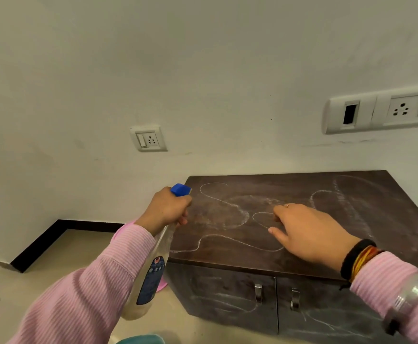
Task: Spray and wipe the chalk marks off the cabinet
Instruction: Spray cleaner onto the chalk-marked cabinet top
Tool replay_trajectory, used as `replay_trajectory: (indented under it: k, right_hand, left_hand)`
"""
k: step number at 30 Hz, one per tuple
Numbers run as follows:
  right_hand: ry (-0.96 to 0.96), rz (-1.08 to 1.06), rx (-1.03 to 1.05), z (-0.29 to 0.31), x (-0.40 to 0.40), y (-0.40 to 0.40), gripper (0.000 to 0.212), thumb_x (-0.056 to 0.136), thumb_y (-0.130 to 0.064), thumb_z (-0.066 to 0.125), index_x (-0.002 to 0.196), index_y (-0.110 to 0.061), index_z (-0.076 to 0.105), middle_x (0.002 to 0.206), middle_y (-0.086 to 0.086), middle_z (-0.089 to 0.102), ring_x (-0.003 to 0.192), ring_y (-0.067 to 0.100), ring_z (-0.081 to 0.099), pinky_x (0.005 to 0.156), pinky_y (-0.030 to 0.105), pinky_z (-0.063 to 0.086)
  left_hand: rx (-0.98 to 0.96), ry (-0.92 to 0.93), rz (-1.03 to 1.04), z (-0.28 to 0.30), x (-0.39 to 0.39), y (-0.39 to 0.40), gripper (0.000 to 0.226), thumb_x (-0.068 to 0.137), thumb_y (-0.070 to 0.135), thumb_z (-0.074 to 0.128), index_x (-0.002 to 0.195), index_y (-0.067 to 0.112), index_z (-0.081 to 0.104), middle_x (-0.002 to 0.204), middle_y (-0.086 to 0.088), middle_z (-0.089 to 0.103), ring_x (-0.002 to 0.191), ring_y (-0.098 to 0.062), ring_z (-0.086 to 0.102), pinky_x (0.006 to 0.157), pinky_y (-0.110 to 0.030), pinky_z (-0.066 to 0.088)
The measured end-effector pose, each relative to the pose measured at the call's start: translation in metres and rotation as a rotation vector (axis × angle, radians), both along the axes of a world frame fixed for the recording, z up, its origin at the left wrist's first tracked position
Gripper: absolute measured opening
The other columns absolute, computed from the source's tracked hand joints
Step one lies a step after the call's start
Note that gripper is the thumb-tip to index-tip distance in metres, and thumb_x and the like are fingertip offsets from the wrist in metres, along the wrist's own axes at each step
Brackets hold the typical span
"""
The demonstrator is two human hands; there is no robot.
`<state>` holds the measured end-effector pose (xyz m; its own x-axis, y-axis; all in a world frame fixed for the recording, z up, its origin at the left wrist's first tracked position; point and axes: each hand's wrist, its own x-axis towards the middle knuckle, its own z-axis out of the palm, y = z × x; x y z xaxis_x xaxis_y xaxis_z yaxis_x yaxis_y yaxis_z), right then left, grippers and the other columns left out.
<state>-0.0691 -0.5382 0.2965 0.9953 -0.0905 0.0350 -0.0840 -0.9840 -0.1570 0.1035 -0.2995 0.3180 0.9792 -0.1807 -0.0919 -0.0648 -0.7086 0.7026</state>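
Note:
A low dark brown cabinet (366, 219) stands against the white wall. White chalk marks (237, 214) loop across its top, and fainter ones smear its two front doors (230, 301). My left hand (165, 209) grips the neck of a clear spray bottle (151, 274) with a blue nozzle, held at the cabinet's left edge with the nozzle facing over the top. My right hand (307, 232) rests on the cabinet top among the chalk loops, fingers spread, with nothing visible in it. No cloth is in sight.
A wall socket (148, 139) sits above the cabinet's left side, and a longer switch panel (381, 111) is at the upper right. Beige floor with a black skirting (44, 244) lies to the left. Something pink (162, 286) shows on the floor behind the bottle.

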Motion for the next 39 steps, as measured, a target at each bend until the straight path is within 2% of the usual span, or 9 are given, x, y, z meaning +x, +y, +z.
replay_trajectory:
  k: [3,12,16,20,25,29,34,37,39]
  right_hand:
    - [-0.025,-0.017,0.003,0.001,0.001,-0.004,0.029,0.099,-0.050,0.041,0.112,-0.026,0.048,0.096,-0.008,0.051,0.083,0.012,0.049,0.077,0.032,0.051]
    - [-0.081,-0.012,0.036,0.006,0.003,-0.006,0.026,0.098,-0.052,0.042,0.101,-0.028,0.049,0.093,-0.007,0.056,0.083,0.014,0.055,0.075,0.035,0.052]
    - [-0.081,-0.011,0.044,0.009,0.002,-0.008,0.027,0.098,-0.053,0.041,0.101,-0.027,0.049,0.094,-0.006,0.056,0.082,0.014,0.056,0.075,0.035,0.053]
    - [-0.072,-0.019,0.048,0.012,0.000,-0.009,0.027,0.098,-0.053,0.042,0.102,-0.028,0.050,0.095,-0.006,0.057,0.081,0.013,0.056,0.074,0.035,0.053]
    - [-0.095,-0.026,0.061,0.014,-0.003,-0.013,0.031,0.097,-0.054,0.042,0.107,-0.027,0.053,0.098,-0.006,0.059,0.083,0.013,0.058,0.076,0.035,0.054]
    - [-0.096,-0.033,0.054,0.015,-0.005,-0.017,0.033,0.097,-0.056,0.042,0.106,-0.027,0.054,0.098,-0.006,0.060,0.083,0.013,0.058,0.075,0.036,0.055]
    - [-0.112,-0.045,0.068,0.020,-0.008,-0.021,0.035,0.097,-0.056,0.042,0.110,-0.026,0.055,0.101,-0.005,0.062,0.087,0.015,0.060,0.078,0.037,0.055]
    - [-0.118,-0.070,0.071,0.023,-0.011,-0.027,0.035,0.097,-0.056,0.042,0.107,-0.025,0.056,0.096,-0.005,0.062,0.084,0.014,0.060,0.076,0.037,0.055]
    - [-0.124,-0.095,0.079,0.026,-0.013,-0.034,0.035,0.096,-0.056,0.043,0.106,-0.025,0.056,0.095,-0.005,0.061,0.082,0.014,0.059,0.076,0.038,0.055]
  left_hand:
    - [-0.010,-0.011,0.014,0.000,0.006,-0.001,0.011,0.083,0.017,0.060,0.078,0.008,0.065,0.058,-0.005,0.068,0.052,-0.017,0.068,0.064,-0.031,0.056]
    - [0.026,-0.001,0.049,0.001,0.017,0.001,0.016,0.087,0.022,0.060,0.085,0.006,0.064,0.056,-0.005,0.068,0.051,-0.018,0.069,0.060,-0.030,0.055]
    - [-0.008,0.013,0.041,0.012,0.010,0.005,0.014,0.088,0.020,0.063,0.095,0.008,0.062,0.073,-0.010,0.074,0.059,-0.024,0.073,0.061,-0.033,0.058]
    - [-0.073,-0.001,0.035,0.023,-0.007,0.015,0.015,0.088,0.019,0.062,0.099,0.010,0.064,0.087,-0.011,0.074,0.064,-0.027,0.075,0.055,-0.031,0.053]
    - [-0.061,-0.030,0.049,0.027,-0.035,0.025,0.013,0.087,0.017,0.062,0.088,0.004,0.066,0.077,-0.016,0.072,0.057,-0.022,0.066,0.056,-0.032,0.054]
    - [0.050,0.006,0.021,0.014,-0.056,0.033,0.017,0.082,0.019,0.062,0.070,0.008,0.065,0.056,-0.004,0.065,0.053,-0.016,0.060,0.063,-0.036,0.056]
    - [0.071,-0.056,-0.052,0.021,-0.077,0.023,0.015,0.082,0.015,0.064,0.071,0.007,0.069,0.056,-0.001,0.066,0.053,-0.012,0.059,0.057,-0.027,0.050]
    - [0.064,-0.082,-0.135,0.033,-0.090,0.009,0.017,0.082,0.013,0.062,0.071,0.003,0.069,0.064,-0.012,0.069,0.054,-0.015,0.061,0.061,-0.032,0.053]
    - [0.075,-0.086,-0.192,0.037,-0.096,-0.003,0.018,0.082,0.013,0.061,0.070,0.000,0.067,0.060,-0.012,0.066,0.053,-0.015,0.059,0.061,-0.033,0.053]
